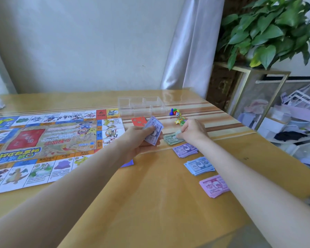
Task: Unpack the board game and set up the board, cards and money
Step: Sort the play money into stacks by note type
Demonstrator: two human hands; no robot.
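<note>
While the game board point(48, 145) lies unfolded on the left of the wooden surface point(150, 203), a bundle of bluish-purple notes point(154, 130) is held in the left hand point(140, 140), the fingers curled around it just above the surface. The right hand point(191, 130) is set on a green stack of notes point(172, 139), its fingertips pinching the top note. Nearer along the right side, three more stacks are laid in a row: purple notes point(185, 150), blue notes point(199, 165) and pink notes point(214, 185). A red card deck point(139, 121) is placed beyond the left hand, in front of a clear plastic tray point(141, 106). Coloured pawns and a die point(175, 112) are grouped beside the tray, with a small bright packet point(180, 120) just in front of them.
</note>
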